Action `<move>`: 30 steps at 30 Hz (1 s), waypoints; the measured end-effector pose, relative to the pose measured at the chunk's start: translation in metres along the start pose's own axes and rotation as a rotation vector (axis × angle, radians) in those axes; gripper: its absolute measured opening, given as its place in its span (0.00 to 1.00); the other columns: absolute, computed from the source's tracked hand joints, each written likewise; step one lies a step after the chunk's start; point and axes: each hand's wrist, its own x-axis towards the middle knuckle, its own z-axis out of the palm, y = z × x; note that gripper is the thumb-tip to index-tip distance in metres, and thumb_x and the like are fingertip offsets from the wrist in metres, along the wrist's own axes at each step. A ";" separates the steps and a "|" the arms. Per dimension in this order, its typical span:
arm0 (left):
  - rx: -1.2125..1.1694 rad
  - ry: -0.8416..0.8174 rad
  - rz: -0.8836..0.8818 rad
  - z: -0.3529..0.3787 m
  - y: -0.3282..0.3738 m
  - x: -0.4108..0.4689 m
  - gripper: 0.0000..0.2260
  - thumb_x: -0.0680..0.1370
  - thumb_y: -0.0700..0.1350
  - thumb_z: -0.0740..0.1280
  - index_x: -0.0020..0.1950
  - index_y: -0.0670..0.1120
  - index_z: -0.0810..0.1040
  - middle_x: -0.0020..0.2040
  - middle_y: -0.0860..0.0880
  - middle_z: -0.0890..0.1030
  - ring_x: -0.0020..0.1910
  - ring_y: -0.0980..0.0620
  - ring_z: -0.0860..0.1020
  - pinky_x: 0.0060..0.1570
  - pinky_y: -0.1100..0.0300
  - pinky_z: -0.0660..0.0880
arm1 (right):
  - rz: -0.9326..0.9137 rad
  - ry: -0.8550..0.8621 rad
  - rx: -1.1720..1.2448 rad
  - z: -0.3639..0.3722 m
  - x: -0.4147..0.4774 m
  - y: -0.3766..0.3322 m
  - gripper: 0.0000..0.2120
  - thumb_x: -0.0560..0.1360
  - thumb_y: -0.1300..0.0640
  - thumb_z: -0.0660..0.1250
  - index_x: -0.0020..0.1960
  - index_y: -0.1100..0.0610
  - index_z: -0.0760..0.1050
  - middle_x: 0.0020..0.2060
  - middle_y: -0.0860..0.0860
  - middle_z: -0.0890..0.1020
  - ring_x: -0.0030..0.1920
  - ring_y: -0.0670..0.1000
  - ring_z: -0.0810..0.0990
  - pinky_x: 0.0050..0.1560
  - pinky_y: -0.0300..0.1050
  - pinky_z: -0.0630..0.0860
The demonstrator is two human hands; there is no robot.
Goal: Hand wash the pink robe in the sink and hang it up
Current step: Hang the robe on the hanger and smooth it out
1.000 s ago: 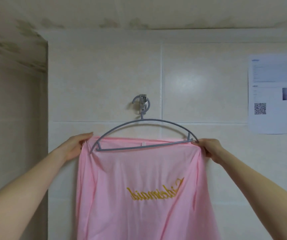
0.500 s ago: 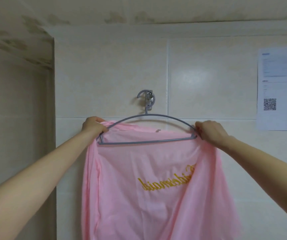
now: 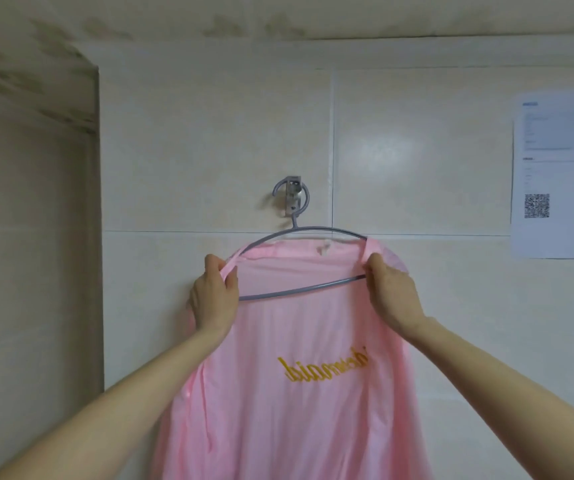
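Observation:
The pink robe (image 3: 299,410), with gold lettering seen mirrored through the cloth, hangs over a grey hanger (image 3: 299,289). The hanger's hook sits on a metal wall hook (image 3: 292,197) on the tiled wall. My left hand (image 3: 214,296) pinches the robe's front edge at the hanger's left shoulder. My right hand (image 3: 391,292) grips the robe's edge at the right shoulder, close to the hanger's lower bar. Both shoulders of the robe lie over the hanger's ends.
A white paper sheet with a QR code (image 3: 561,174) is stuck to the tiles at the right. At the left stands a wall corner (image 3: 98,220), with a recess beyond it. The stained ceiling (image 3: 278,19) is close above.
Both hands have moved inward along the hanger, pulling the robe's edges over its shoulders. The robe's collar now sits higher, near the hanger's top arc.

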 end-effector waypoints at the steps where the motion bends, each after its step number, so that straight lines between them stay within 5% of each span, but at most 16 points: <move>1: 0.016 -0.033 -0.003 0.003 0.000 -0.002 0.08 0.79 0.43 0.62 0.51 0.37 0.70 0.44 0.33 0.78 0.45 0.32 0.76 0.38 0.48 0.68 | 0.017 -0.008 0.003 0.002 -0.006 0.002 0.06 0.72 0.70 0.65 0.42 0.62 0.69 0.27 0.59 0.76 0.26 0.62 0.75 0.27 0.43 0.62; 8: -0.079 -0.266 -0.110 0.020 0.016 -0.016 0.07 0.79 0.43 0.63 0.50 0.39 0.69 0.49 0.32 0.77 0.52 0.34 0.75 0.46 0.48 0.69 | -0.105 -0.027 0.011 0.001 -0.017 -0.011 0.16 0.70 0.67 0.68 0.44 0.54 0.61 0.23 0.55 0.75 0.21 0.60 0.72 0.24 0.40 0.58; 11: -0.104 -0.381 -0.098 0.025 0.024 -0.037 0.07 0.77 0.43 0.65 0.45 0.43 0.69 0.49 0.34 0.79 0.52 0.36 0.77 0.46 0.51 0.70 | -0.214 -0.175 0.143 -0.002 -0.021 -0.034 0.04 0.76 0.59 0.59 0.49 0.54 0.64 0.31 0.58 0.79 0.29 0.64 0.76 0.27 0.48 0.67; 14: 0.105 -0.481 0.031 0.014 0.024 -0.035 0.14 0.78 0.55 0.62 0.44 0.45 0.73 0.48 0.39 0.81 0.52 0.39 0.78 0.45 0.53 0.71 | -0.239 -0.302 0.161 -0.003 -0.018 -0.040 0.11 0.77 0.48 0.51 0.51 0.52 0.67 0.37 0.57 0.81 0.37 0.63 0.79 0.34 0.51 0.71; 17: 0.257 -0.156 0.221 -0.014 0.014 -0.006 0.26 0.76 0.64 0.51 0.39 0.45 0.76 0.40 0.41 0.81 0.44 0.39 0.79 0.40 0.52 0.72 | -0.162 -0.105 0.152 -0.018 -0.013 -0.028 0.21 0.74 0.40 0.50 0.39 0.52 0.75 0.32 0.51 0.81 0.36 0.56 0.80 0.34 0.45 0.70; 19: 0.113 0.046 0.256 -0.023 0.004 0.022 0.17 0.77 0.57 0.58 0.45 0.44 0.77 0.45 0.42 0.80 0.48 0.40 0.77 0.44 0.49 0.72 | 0.009 0.227 0.197 -0.026 -0.001 -0.015 0.17 0.74 0.43 0.57 0.41 0.52 0.78 0.35 0.50 0.78 0.39 0.54 0.78 0.36 0.43 0.69; 20: 0.046 0.002 0.246 -0.023 -0.002 0.036 0.12 0.77 0.53 0.64 0.51 0.45 0.77 0.50 0.43 0.78 0.53 0.41 0.75 0.50 0.49 0.71 | 0.089 0.273 0.236 -0.026 0.006 -0.009 0.15 0.73 0.43 0.60 0.47 0.52 0.79 0.41 0.50 0.77 0.44 0.53 0.76 0.42 0.44 0.70; 22: -0.073 -0.268 0.217 -0.020 -0.011 0.057 0.18 0.73 0.50 0.70 0.60 0.46 0.74 0.56 0.46 0.75 0.56 0.47 0.73 0.56 0.55 0.69 | 0.149 0.129 0.366 -0.023 0.020 0.000 0.17 0.71 0.46 0.69 0.58 0.50 0.76 0.51 0.52 0.75 0.52 0.51 0.73 0.53 0.46 0.69; 24: -0.174 -0.450 0.176 -0.015 -0.019 0.066 0.16 0.72 0.48 0.72 0.58 0.49 0.74 0.53 0.49 0.77 0.52 0.52 0.74 0.50 0.66 0.69 | 0.181 -0.054 0.563 -0.019 0.025 0.002 0.16 0.70 0.55 0.74 0.56 0.47 0.76 0.52 0.53 0.75 0.49 0.48 0.75 0.55 0.44 0.72; 27: -0.367 -0.394 0.061 -0.012 -0.029 0.067 0.05 0.74 0.37 0.70 0.46 0.46 0.77 0.43 0.50 0.79 0.44 0.54 0.75 0.40 0.77 0.68 | 0.344 -0.062 0.791 -0.020 0.030 0.001 0.10 0.69 0.61 0.74 0.42 0.46 0.80 0.41 0.51 0.80 0.38 0.44 0.75 0.41 0.34 0.71; 30: -0.498 -0.425 -0.053 -0.018 -0.035 0.065 0.05 0.76 0.34 0.66 0.42 0.42 0.77 0.37 0.49 0.77 0.35 0.59 0.74 0.37 0.73 0.68 | 0.521 -0.103 0.935 -0.024 0.044 0.008 0.05 0.69 0.64 0.73 0.38 0.55 0.81 0.32 0.48 0.81 0.34 0.43 0.76 0.33 0.30 0.70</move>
